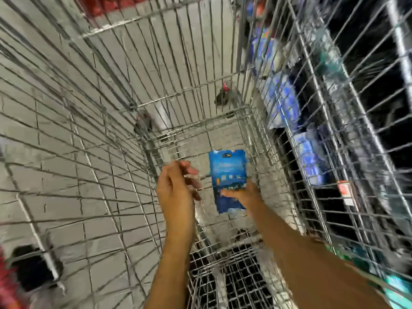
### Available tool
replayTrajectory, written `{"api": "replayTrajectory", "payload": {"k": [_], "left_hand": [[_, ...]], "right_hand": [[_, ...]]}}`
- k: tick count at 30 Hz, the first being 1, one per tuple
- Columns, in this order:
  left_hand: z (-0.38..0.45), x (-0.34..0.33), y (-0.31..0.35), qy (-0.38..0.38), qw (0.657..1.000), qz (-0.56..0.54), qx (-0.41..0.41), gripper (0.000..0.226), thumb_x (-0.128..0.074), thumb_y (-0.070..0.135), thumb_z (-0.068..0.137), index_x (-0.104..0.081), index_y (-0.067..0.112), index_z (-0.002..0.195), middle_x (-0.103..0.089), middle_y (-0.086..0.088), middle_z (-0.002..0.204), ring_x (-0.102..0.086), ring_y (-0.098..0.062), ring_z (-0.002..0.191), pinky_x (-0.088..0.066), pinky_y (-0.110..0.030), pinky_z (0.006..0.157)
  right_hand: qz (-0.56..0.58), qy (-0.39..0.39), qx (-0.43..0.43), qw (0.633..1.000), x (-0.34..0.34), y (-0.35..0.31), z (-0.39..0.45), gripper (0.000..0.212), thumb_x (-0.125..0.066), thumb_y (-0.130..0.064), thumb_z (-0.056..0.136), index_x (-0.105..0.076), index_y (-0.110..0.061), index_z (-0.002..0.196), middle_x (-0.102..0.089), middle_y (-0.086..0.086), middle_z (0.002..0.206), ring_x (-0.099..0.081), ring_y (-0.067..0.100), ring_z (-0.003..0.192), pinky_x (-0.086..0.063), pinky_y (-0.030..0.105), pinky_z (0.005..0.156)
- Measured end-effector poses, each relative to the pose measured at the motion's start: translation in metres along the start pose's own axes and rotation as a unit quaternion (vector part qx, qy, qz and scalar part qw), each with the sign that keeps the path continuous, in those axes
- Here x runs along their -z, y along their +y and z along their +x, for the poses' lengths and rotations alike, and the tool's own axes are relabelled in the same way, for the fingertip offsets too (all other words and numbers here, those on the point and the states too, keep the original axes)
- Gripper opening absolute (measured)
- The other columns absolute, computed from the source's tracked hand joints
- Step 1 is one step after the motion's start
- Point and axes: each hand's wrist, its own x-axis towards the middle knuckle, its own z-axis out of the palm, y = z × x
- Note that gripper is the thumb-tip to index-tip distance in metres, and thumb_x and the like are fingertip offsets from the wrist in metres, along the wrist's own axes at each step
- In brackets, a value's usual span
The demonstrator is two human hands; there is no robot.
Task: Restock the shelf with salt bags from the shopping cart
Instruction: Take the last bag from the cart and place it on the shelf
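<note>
I look down into a wire shopping cart [156, 112]. Deep inside it, my right hand [243, 195] holds a blue salt bag [227, 172] by its lower part, the bag upright above the cart's floor. To the left of the bag, my left hand [178, 186] hovers with its fingers loosely curled and apart, holding nothing. Beyond the cart's right wall, more blue and white salt bags [283, 101] lie on a shelf [347, 197]. The picture is blurred by motion.
The cart's wire walls close in on all sides. Its two front wheels [223, 97] show through the mesh over a grey tiled floor [66, 152]. A price tag [344, 190] hangs on the shelf edge at right. Red goods [9, 293] sit at the lower left.
</note>
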Motion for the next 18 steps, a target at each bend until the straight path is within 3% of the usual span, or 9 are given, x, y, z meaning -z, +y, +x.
{"api": "replayTrajectory", "payload": {"k": [2,4,5,7,9,11,14,16,18], "left_hand": [[-0.015,0.003,0.033,-0.019,0.999,0.011,-0.024,0.030,-0.039,0.029,0.104,-0.062,0.015,0.091,-0.064,0.001,0.073,-0.052,-0.008,0.053,-0.038,-0.027,0.045],[-0.032,0.006,0.065,-0.035,0.998,0.025,-0.052,0.029,-0.039,0.026,0.104,-0.062,0.011,0.093,-0.064,-0.004,0.076,-0.052,-0.011,0.056,-0.038,-0.027,0.049],[-0.044,0.008,0.084,-0.041,0.997,0.026,-0.065,0.029,-0.039,0.024,0.104,-0.062,0.009,0.094,-0.064,-0.005,0.077,-0.052,-0.013,0.057,-0.038,-0.028,0.050],[-0.069,0.013,0.118,-0.064,0.993,0.029,-0.095,0.032,-0.039,0.024,0.104,-0.061,0.002,0.098,-0.064,-0.002,0.074,-0.052,-0.014,0.057,-0.037,-0.027,0.047],[-0.094,0.017,0.144,-0.094,0.987,0.040,-0.125,0.034,-0.039,0.026,0.105,-0.062,0.002,0.098,-0.065,0.005,0.070,-0.053,-0.008,0.052,-0.039,-0.023,0.044],[-0.125,0.020,0.170,-0.122,0.980,0.038,-0.150,0.030,-0.038,0.026,0.105,-0.062,0.010,0.095,-0.067,0.012,0.066,-0.053,0.001,0.049,-0.040,-0.018,0.042],[-0.167,0.018,0.198,-0.140,0.976,0.004,-0.164,0.026,-0.039,0.023,0.105,-0.060,0.014,0.092,-0.065,0.012,0.060,-0.050,0.001,0.047,-0.040,-0.020,0.042],[-0.202,0.012,0.210,-0.172,0.970,-0.017,-0.170,0.028,-0.039,0.023,0.105,-0.058,0.018,0.085,-0.063,0.012,0.057,-0.048,0.001,0.044,-0.037,-0.018,0.039],[-0.242,0.006,0.214,-0.222,0.958,-0.031,-0.180,0.030,-0.037,0.021,0.105,-0.057,0.020,0.082,-0.063,0.011,0.055,-0.047,0.002,0.040,-0.034,-0.015,0.035]], "right_hand": [[0.057,-0.007,0.027,0.998,0.013,-0.026,-0.048,0.022,-0.070,0.008,0.084,-0.065,-0.002,0.102,-0.075,0.011,0.079,-0.070,0.016,0.065,-0.057,0.023,0.057],[0.109,-0.013,0.056,0.992,0.023,-0.050,-0.097,0.018,-0.067,0.008,0.085,-0.068,-0.009,0.092,-0.073,0.019,0.073,-0.068,0.013,0.055,-0.053,0.020,0.046],[0.136,-0.002,0.078,0.988,0.029,-0.062,-0.126,0.019,-0.068,0.005,0.086,-0.068,-0.014,0.092,-0.075,0.016,0.079,-0.069,0.015,0.062,-0.056,0.023,0.051],[0.205,0.040,0.118,0.971,0.041,-0.078,-0.184,0.020,-0.072,-0.009,0.086,-0.068,-0.019,0.103,-0.075,0.011,0.101,-0.071,0.027,0.088,-0.060,0.037,0.078],[0.252,0.048,0.157,0.954,0.050,-0.086,-0.240,0.039,-0.078,-0.027,0.079,-0.067,-0.021,0.116,-0.071,0.011,0.117,-0.068,0.034,0.106,-0.054,0.052,0.094],[0.278,0.047,0.190,0.941,0.063,-0.089,-0.299,0.064,-0.085,-0.041,0.066,-0.064,-0.023,0.124,-0.070,0.009,0.122,-0.066,0.035,0.112,-0.050,0.057,0.097],[0.301,0.073,0.235,0.922,0.080,-0.084,-0.373,0.084,-0.091,-0.043,0.054,-0.059,-0.022,0.130,-0.069,0.008,0.124,-0.066,0.034,0.113,-0.053,0.056,0.095],[0.320,0.095,0.269,0.904,0.098,-0.075,-0.418,0.086,-0.090,-0.037,0.057,-0.056,-0.018,0.134,-0.069,0.009,0.124,-0.066,0.035,0.113,-0.052,0.056,0.095],[0.321,0.121,0.305,0.889,0.119,-0.058,-0.465,0.073,-0.085,-0.031,0.062,-0.059,-0.018,0.129,-0.070,0.008,0.122,-0.067,0.032,0.110,-0.054,0.050,0.094]]}}
